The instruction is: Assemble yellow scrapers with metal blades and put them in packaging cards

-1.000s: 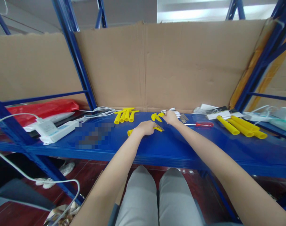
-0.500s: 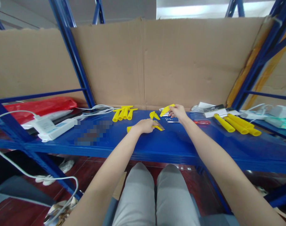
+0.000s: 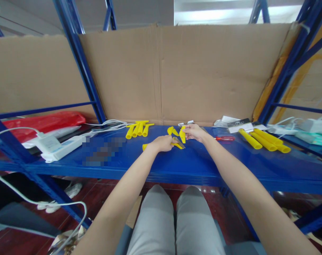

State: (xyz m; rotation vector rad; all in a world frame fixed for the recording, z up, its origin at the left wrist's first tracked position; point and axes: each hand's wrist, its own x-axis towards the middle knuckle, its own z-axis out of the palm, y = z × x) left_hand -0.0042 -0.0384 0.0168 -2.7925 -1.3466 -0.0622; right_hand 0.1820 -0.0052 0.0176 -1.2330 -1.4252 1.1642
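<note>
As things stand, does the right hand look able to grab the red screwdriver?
Probably, once freed: the red screwdriver lies close by with its handle uncovered, but the right hand is pinching a yellow piece.

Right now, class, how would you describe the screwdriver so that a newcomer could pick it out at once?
Start at the tall cardboard panel and drop to the blue metal shelf in front of it. Look between the person's right hand and the yellow tubes further right. The screwdriver lies there, its handle the only red thing between them.
</note>
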